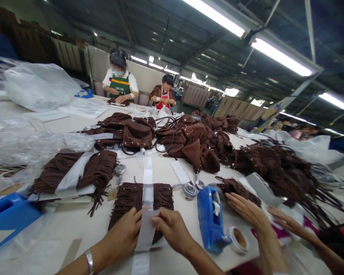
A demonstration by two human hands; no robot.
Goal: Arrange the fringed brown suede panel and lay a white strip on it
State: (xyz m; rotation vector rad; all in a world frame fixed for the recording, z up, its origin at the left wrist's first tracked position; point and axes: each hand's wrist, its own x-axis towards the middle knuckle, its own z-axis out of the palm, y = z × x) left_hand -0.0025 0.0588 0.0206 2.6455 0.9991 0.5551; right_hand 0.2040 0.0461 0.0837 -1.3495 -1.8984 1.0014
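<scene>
A dark brown fringed bag [129,200] lies flat on the table in front of me. Across its middle runs a long white paper strip [147,177], which hangs on past the bag's near edge. My left hand [124,231] is closed at the strip's left edge, its fingers pressed together over the bag. From the other side, my right hand [173,229] pinches the strip's right edge between thumb and fingers. The part of the bag under both hands is hidden.
A blue tape dispenser [209,217] and a tape roll [239,240] stand to the right, near a co-worker's hands [248,210]. Another strip-wrapped bag [74,173] and a blue dispenser [11,217] lie left. Brown bags [189,141] are heaped beyond; two people work across the table.
</scene>
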